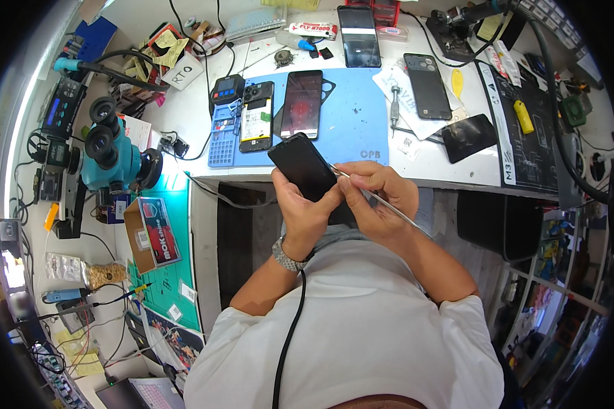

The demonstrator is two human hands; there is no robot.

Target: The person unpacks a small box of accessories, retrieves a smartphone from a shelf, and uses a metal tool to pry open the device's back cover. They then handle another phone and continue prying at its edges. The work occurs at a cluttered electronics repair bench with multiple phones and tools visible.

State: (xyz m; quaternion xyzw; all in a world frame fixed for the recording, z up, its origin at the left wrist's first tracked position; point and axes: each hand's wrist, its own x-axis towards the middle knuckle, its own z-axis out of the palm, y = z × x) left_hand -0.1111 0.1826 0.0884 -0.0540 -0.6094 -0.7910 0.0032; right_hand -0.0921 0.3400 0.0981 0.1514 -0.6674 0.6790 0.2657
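Note:
My left hand (299, 213) is closed around a dark smartphone (301, 165), held in front of the bench's near edge with its black face up. Pinched in my right hand (387, 194) is a thin metal rod-like tool (397, 210); its tip is at the phone's right edge, partly hidden by my fingers. Just beyond lies a blue work mat (361, 123). On it are a phone with a reddish lit screen (302, 102) and an opened phone (256, 119) showing its battery and inner parts.
A teal microscope (112, 153) stands at the left, above a green mat (174, 273) with an open box (153, 235). Right of the blue mat lie a screwdriver (394, 109), a dark phone (428, 85) and a black panel (469, 138). A black bin (501, 225) stands below the bench.

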